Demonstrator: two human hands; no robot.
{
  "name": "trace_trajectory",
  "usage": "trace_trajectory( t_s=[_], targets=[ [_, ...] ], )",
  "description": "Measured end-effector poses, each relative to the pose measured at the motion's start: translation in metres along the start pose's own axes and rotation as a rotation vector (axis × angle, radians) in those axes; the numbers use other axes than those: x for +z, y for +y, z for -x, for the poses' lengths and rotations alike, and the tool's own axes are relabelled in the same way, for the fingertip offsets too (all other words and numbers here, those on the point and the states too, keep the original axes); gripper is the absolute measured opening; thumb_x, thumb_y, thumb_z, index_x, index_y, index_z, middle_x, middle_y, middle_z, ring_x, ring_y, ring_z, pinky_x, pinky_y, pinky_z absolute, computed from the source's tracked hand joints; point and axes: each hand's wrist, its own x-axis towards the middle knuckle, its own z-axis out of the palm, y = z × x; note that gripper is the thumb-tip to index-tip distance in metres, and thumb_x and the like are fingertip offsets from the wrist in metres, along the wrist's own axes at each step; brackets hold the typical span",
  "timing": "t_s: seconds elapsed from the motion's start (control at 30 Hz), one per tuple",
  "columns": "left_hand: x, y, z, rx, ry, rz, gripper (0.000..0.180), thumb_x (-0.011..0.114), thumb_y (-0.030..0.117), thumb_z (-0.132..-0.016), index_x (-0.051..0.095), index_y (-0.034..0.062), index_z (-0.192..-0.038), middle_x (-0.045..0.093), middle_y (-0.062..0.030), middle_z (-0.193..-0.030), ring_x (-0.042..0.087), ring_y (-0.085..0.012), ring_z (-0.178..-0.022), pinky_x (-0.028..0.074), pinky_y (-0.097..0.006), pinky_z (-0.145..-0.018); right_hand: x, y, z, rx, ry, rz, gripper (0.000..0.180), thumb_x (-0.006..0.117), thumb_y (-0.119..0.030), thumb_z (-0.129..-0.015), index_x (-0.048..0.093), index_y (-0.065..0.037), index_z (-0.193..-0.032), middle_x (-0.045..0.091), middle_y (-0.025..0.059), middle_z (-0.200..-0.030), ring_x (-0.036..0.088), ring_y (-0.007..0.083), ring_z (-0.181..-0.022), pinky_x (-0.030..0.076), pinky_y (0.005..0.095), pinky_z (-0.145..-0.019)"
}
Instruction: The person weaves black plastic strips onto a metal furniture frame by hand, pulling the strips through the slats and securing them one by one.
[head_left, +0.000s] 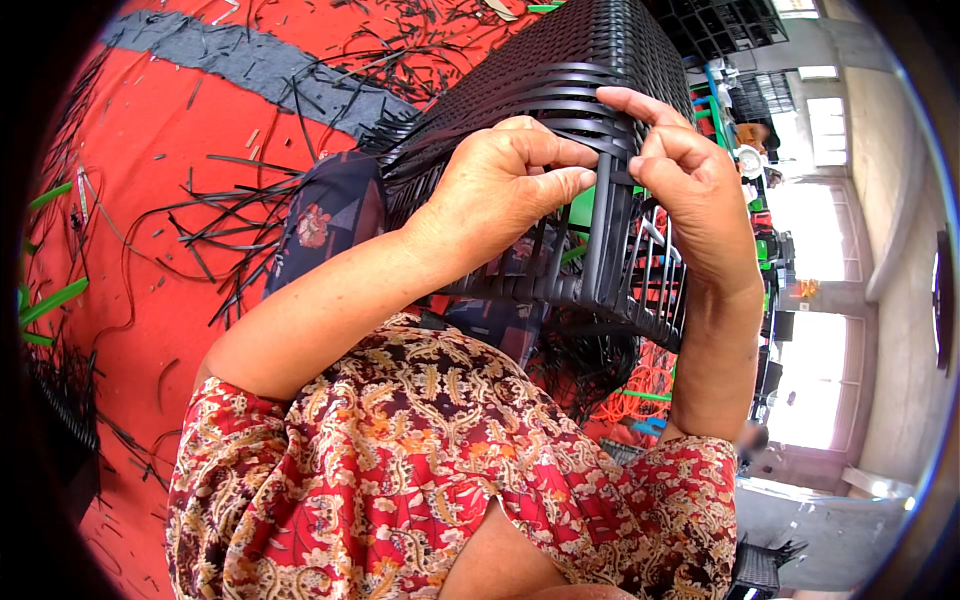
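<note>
A black woven wicker piece (pixel 565 45), box-shaped, leans against my legs with its near corner toward me. Its upper part is tightly woven; below the weave, bare upright ribs (pixel 600 235) show at the corner. My left hand (pixel 505 185) is at the corner, thumb and forefinger pinched at a flat black plastic strip (pixel 619 172). On the other side of the corner, my right hand (pixel 695 175) has its thumb and a bent finger together at the same strip, with the forefinger stretched out over the weave. The strip's far end is hidden among the rows.
Loose black strips (pixel 235 225) lie scattered on the red floor covering (pixel 130 330), crossed by a grey band (pixel 225 60). Green bars (pixel 55 300) stand at the far left. Black woven pieces (pixel 715 30) are stacked at the back right, near a bright window (pixel 805 380).
</note>
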Motion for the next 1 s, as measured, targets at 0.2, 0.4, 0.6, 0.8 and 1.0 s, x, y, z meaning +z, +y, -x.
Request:
trace_trajectory(
  t_s=[0.2, 0.4, 0.6, 0.8, 1.0],
  targets=[
    [-0.003, 0.012, -0.005, -0.232, -0.078, 0.399, 0.009, 0.067, 0.013, -0.083, 0.060, 0.0078, -0.080, 0.053, 0.0060, -0.069, 0.045, -0.0038, -0.062, 0.036, -0.018, -0.056, 0.007, 0.007, -0.004, -0.160, 0.038, 0.200, 0.018, 0.065, -0.013, -0.078, 0.055, -0.003, -0.069, 0.056, 0.0132, -0.123, 0.051, 0.0237, -0.112, 0.035, 0.0336, -0.098],
    [-0.079, -0.055, 0.015, 0.234, 0.086, -0.476, 0.014, 0.066, 0.014, -0.080, 0.057, 0.0037, -0.077, 0.050, -0.0002, -0.070, 0.044, -0.0109, -0.062, 0.035, -0.025, -0.055, -0.050, 0.004, 0.057, -0.328, 0.481, 0.190, 0.013, 0.063, -0.016, -0.085, 0.063, -0.002, -0.086, 0.053, 0.0156, -0.127, 0.048, 0.0211, -0.118, 0.032, 0.0334, -0.101],
    [-0.321, -0.114, 0.150, -0.810, 0.192, -1.696, 0.023, 0.066, 0.014, -0.076, 0.054, 0.0005, -0.090, 0.056, -0.0169, -0.088, 0.055, -0.0314, -0.080, 0.045, -0.038, -0.070, -0.053, 0.051, 0.155, -0.188, 0.792, 0.331, 0.007, 0.058, -0.010, -0.088, 0.062, -0.003, -0.086, 0.056, 0.0151, -0.124, 0.049, 0.0229, -0.117, 0.031, 0.0368, -0.103],
    [-0.262, -0.071, 0.108, -0.251, 0.170, -0.651, 0.029, 0.052, 0.002, -0.086, 0.060, 0.0051, -0.113, 0.061, -0.0045, -0.085, 0.054, -0.0107, -0.064, 0.048, -0.025, -0.064, -0.019, 0.087, 0.162, -0.017, 0.767, 0.277, 0.013, 0.062, -0.006, -0.082, 0.062, -0.003, -0.094, 0.063, 0.0131, -0.111, 0.059, 0.0239, -0.105, 0.040, 0.0343, -0.095],
    [-0.051, 0.025, 0.011, -0.241, -0.144, -0.185, 0.020, 0.054, 0.011, -0.092, 0.062, -0.0002, -0.106, 0.056, 0.0005, -0.073, 0.049, -0.0055, -0.052, 0.040, -0.020, -0.047, -0.011, 0.095, 0.154, 0.005, 0.713, 0.093, 0.020, 0.062, -0.002, -0.080, 0.061, -0.002, -0.100, 0.064, 0.0111, -0.102, 0.060, 0.0232, -0.097, 0.044, 0.0306, -0.086]
  ],
)
